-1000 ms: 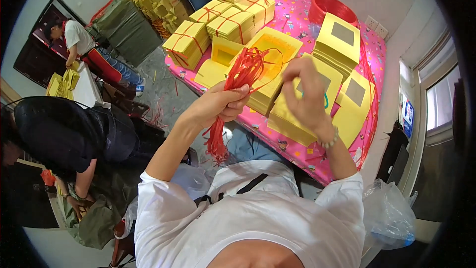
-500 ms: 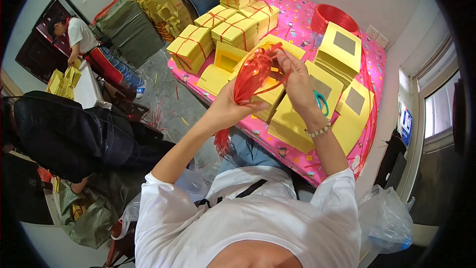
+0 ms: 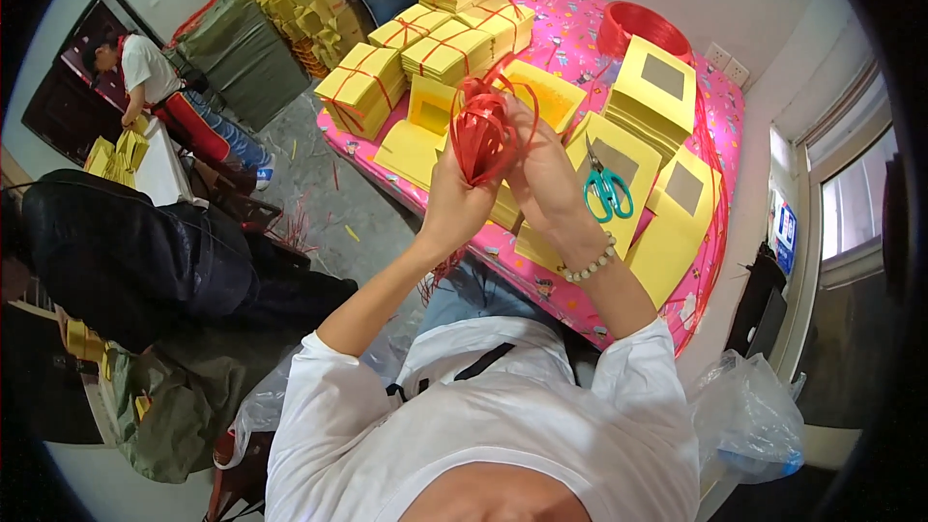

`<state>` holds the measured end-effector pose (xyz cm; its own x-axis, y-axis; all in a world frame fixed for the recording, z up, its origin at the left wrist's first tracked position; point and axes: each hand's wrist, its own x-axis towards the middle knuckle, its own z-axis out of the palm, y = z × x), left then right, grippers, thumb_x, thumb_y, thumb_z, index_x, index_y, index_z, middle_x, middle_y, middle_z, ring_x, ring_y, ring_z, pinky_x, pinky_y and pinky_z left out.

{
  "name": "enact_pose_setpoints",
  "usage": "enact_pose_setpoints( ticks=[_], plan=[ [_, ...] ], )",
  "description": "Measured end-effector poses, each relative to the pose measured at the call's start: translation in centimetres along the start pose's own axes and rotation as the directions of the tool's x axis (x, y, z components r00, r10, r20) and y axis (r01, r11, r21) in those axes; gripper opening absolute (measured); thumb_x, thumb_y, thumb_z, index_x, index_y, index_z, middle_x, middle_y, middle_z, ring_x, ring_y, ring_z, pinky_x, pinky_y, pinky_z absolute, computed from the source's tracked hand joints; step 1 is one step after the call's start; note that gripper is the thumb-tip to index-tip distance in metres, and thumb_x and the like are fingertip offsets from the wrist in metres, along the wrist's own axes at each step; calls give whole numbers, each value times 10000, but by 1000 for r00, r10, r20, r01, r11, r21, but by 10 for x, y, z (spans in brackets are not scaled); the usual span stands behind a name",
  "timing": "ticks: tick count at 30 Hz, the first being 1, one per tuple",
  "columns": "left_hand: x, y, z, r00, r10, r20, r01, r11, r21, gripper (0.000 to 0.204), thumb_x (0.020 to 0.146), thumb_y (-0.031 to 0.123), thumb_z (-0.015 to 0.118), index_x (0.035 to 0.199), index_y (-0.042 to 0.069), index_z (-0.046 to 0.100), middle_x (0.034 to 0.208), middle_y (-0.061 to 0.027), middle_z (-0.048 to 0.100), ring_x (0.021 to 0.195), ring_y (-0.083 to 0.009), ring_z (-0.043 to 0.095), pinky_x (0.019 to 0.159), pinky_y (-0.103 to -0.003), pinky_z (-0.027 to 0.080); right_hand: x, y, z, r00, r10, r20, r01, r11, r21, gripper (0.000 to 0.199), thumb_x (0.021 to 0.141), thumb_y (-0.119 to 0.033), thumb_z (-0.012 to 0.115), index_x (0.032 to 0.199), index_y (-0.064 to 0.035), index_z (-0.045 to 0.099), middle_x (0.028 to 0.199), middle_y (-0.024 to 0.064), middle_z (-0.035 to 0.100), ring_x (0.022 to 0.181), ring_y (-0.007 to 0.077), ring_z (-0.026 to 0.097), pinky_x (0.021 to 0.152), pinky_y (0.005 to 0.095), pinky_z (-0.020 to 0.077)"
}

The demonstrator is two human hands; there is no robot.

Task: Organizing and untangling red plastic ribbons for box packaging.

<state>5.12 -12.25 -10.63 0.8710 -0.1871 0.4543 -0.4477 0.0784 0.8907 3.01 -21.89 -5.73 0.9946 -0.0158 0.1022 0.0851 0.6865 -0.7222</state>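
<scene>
A looped bundle of shiny red plastic strapping (image 3: 482, 140) is held up between my hands, above the table's near edge. My left hand (image 3: 456, 195) is closed round its lower part, and loose ends hang below that wrist. My right hand (image 3: 543, 174) presses against the bundle's right side, fingers partly hidden behind the strands. A pair of teal-handled scissors (image 3: 607, 195) lies right of my right hand, on a stack of yellow paper pieces with grey windows (image 3: 628, 166). Behind the bundle, a yellow open box-like piece (image 3: 549, 87) is partly covered.
Tied yellow stacks (image 3: 360, 87) stand at the back left of the pink patterned tablecloth (image 3: 565, 24). A red strapping coil (image 3: 646, 31) sits at the back right. Left are a person in dark clothes (image 3: 126, 256), close by, and another in white (image 3: 145, 68) at a white table (image 3: 164, 169).
My right hand has come down and left, closer to my left hand, with the bundle now more upright between them. The scissors, mostly covered by my right hand before, now show fully.
</scene>
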Motion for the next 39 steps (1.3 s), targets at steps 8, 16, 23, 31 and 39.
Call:
enact_pose_setpoints(
  ticks=[8, 16, 23, 31, 39],
  plan=[
    [12, 54, -18, 974, 214, -71, -206, 972, 114, 112, 880, 76, 481, 941, 3, 540, 814, -68, 597, 776, -143, 556, 690, -272, 434, 10, 18, -11, 937, -128, 325, 215, 944, -250, 593, 928, -500, 327, 1284, -30, 395, 1239, 79, 456, 1159, 138, 426, 996, 310, 325],
    [60, 121, -64, 902, 78, 425, 266, 674, -689, 205, 939, 214, 422, 818, 53, 462, 587, 33, 281, 499, -69, 252, 463, -215, 248, -40, 71, -9, 835, 114, 539, 150, 894, -423, 307, 889, -179, 552, 1139, -17, 480, 913, 43, 573, 800, 88, 513, 709, 260, 440],
    [75, 198, -147, 923, 133, 360, 235, 548, -803, 258, 925, 121, 325, 669, 86, 336, 530, 31, 231, 415, -70, 204, 403, -226, 183, -83, 163, -81, 811, 217, 544, 287, 662, -692, 179, 884, -193, 545, 961, -31, 554, 612, 115, 507, 509, 218, 480, 519, 323, 410],
    [11, 71, -161, 888, -456, -59, 440, 808, 392, 163, 840, 218, 571, 924, 81, 592, 680, 36, 511, 548, -10, 402, 468, -189, 279, -97, 118, -81, 895, 186, 405, 327, 345, -880, 130, 692, -111, 574, 801, -40, 568, 590, 200, 516, 558, 385, 515, 506, 421, 404],
    [-133, -74, -175, 499, -742, 448, -252, 370, 894, 862, 749, 528, 612, 1284, -71, 301, 1221, -302, 396, 1133, -401, 428, 935, -400, 380, -111, 128, -43, 736, 278, 618, 565, 251, -786, 189, 584, -104, 622, 677, -6, 488, 566, 145, 552, 543, 331, 578, 470, 418, 445]
  ],
)
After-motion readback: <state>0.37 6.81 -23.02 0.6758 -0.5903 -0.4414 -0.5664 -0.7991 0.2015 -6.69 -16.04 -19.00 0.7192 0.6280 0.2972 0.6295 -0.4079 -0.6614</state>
